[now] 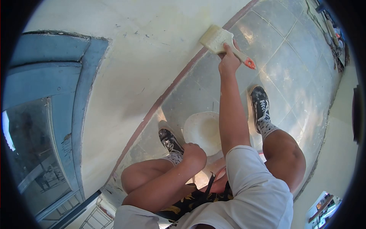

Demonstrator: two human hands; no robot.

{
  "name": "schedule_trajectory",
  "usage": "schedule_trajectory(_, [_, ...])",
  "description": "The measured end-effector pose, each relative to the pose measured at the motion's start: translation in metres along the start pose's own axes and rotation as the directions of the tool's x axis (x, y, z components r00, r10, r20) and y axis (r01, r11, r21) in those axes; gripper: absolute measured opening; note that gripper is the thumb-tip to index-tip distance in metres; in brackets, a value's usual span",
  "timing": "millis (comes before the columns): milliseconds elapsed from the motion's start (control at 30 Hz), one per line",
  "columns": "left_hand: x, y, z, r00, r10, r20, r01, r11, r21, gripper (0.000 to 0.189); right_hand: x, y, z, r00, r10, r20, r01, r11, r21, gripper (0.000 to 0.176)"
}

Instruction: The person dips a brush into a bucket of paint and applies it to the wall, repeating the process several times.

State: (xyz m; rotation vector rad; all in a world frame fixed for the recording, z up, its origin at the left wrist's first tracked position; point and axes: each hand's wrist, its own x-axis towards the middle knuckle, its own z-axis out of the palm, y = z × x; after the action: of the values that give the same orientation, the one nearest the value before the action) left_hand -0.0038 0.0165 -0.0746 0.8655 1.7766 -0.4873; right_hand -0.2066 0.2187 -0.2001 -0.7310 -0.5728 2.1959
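Beyond the bucket [189,128], a wide brush [216,38] is gripped by the right hand [228,61] and pressed low on the wall [145,49].
A stroke is judged under way; a steady pull along the skirting [171,86] is called for next. The left hand [194,153] is rested, fisted, beside the bucket.

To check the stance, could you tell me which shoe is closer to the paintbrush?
The right shoe, on the tiles close to the paintbrush in the right hand; the left shoe lies farther off, beside the wall.
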Motion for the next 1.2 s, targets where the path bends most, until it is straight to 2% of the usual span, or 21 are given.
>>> schedule_trajectory(67, [0.001, -0.001, -0.003, 0.999, 0.003, -0.043, -0.003, 1.000, -0.004, 0.025, 0.003, 0.004, -0.005, 0.999, -0.044, -0.029, 0.041, 0.995, -0.096, 0.048])
schedule_trajectory(200, [-0.002, 0.001, -0.001, 1.000, 0.018, -0.012, -0.018, 1.000, -0.015, 0.025, -0.012, -0.035, 0.074, 0.993, -0.104, 0.048, 0.111, 0.981, -0.159, 0.046])
schedule_trajectory(267, [0.000, 0.001, -0.001, 1.000, 0.031, 0.001, -0.031, 0.999, -0.032, 0.025, -0.021, -0.063, 0.092, 0.971, -0.181, 0.153, 0.165, 0.980, 0.112, 0.046])
schedule_trajectory(367, [0.000, 0.000, 0.002, 1.000, 0.000, -0.009, 0.000, 1.000, -0.023, 0.025, -0.020, -0.080, 0.081, 0.948, -0.261, 0.180, 0.232, 0.958, 0.167, 0.049])
schedule_trajectory(400, [0.000, -0.001, 0.002, 1.000, -0.002, -0.013, 0.002, 0.999, -0.032, 0.025, -0.013, -0.073, 0.068, 0.952, -0.275, 0.135, 0.268, 0.961, 0.069, 0.048])
schedule_trajectory(433, [0.001, -0.003, 0.000, 1.000, -0.007, -0.022, 0.006, 0.999, -0.037, 0.025, -0.013, -0.060, 0.056, 0.950, -0.278, 0.142, 0.269, 0.960, 0.079, 0.048])
schedule_trajectory(500, [0.002, -0.003, -0.001, 1.000, -0.018, -0.023, 0.017, 0.999, -0.035, 0.025, -0.014, -0.036, 0.039, 0.980, -0.195, -0.029, 0.191, 0.976, -0.105, 0.048])
schedule_trajectory(533, [0.003, -0.003, -0.002, 1.000, -0.020, -0.014, 0.019, 0.999, -0.033, 0.026, -0.012, -0.028, 0.047, 0.980, -0.197, -0.025, 0.194, 0.977, -0.091, 0.048])
schedule_trajectory(600, [0.002, -0.003, -0.007, 1.000, -0.022, -0.017, 0.021, 1.000, -0.016, 0.025, -0.017, -0.008, 0.060, 0.973, -0.211, 0.096, 0.229, 0.939, -0.255, 0.044])
schedule_trajectory(633, [0.001, -0.001, -0.008, 1.000, -0.011, -0.021, 0.011, 1.000, -0.004, 0.025, -0.026, -0.018, 0.072, 0.974, -0.208, 0.091, 0.225, 0.938, -0.263, 0.044])
schedule_trajectory(700, [0.001, -0.001, -0.009, 0.999, -0.024, -0.039, 0.023, 1.000, -0.016, 0.024, -0.042, -0.066, 0.113, 0.981, -0.160, 0.112, 0.167, 0.984, -0.056, 0.044])
schedule_trajectory(733, [-0.002, -0.005, -0.010, 0.997, -0.046, -0.058, 0.045, 0.999, -0.022, 0.024, -0.047, -0.080, 0.114, 0.979, -0.164, 0.123, 0.173, 0.983, -0.063, 0.044])
schedule_trajectory(800, [-0.009, -0.015, -0.012, 0.991, -0.061, -0.123, 0.053, 0.996, -0.071, 0.023, -0.057, -0.109, 0.113, 0.934, -0.243, 0.260, 0.245, 0.969, 0.027, 0.046])
schedule_trajectory(833, [-0.010, -0.020, -0.012, 0.986, -0.090, -0.137, 0.073, 0.990, -0.124, 0.024, -0.064, -0.120, 0.109, 0.928, -0.233, 0.292, 0.238, 0.971, 0.019, 0.046])
schedule_trajectory(900, [-0.014, -0.032, -0.006, 0.967, -0.177, -0.181, 0.127, 0.958, -0.258, 0.025, -0.082, -0.138, 0.091, 0.909, -0.187, 0.372, 0.268, 0.946, -0.180, 0.046])
schedule_trajectory(967, [-0.026, -0.042, 0.002, 0.937, -0.262, -0.229, 0.156, 0.905, -0.396, 0.029, -0.100, -0.149, 0.070, 0.904, -0.119, 0.410, 0.246, 0.930, -0.273, 0.044])
schedule_trajectory(1033, [-0.010, -0.059, 0.043, 0.912, -0.257, -0.318, 0.067, 0.861, -0.503, 0.035, -0.120, -0.156, 0.040, 0.879, 0.089, 0.468, 0.214, 0.804, -0.555, 0.041])
schedule_trajectory(1067, [-0.010, -0.063, 0.055, 0.928, -0.264, -0.263, 0.073, 0.821, -0.567, 0.038, -0.134, -0.159, 0.017, 0.878, 0.140, 0.457, 0.189, 0.776, -0.602, 0.041])
schedule_trajectory(1133, [-0.017, -0.051, 0.077, 0.936, -0.284, -0.207, 0.084, 0.753, -0.652, 0.042, -0.156, -0.154, -0.012, 0.780, 0.410, 0.473, 0.127, 0.637, -0.761, 0.039])
schedule_trajectory(1167, [-0.018, -0.033, 0.087, 0.909, -0.415, -0.047, 0.155, 0.440, -0.885, 0.047, -0.173, -0.145, -0.035, 0.765, 0.443, 0.466, 0.117, 0.617, -0.778, 0.039])
schedule_trajectory(1200, [-0.018, -0.022, 0.090, 0.864, -0.486, 0.132, 0.189, 0.069, -0.980, 0.052, -0.185, -0.132, -0.061, 0.755, 0.470, 0.456, 0.209, 0.487, -0.848, 0.040])
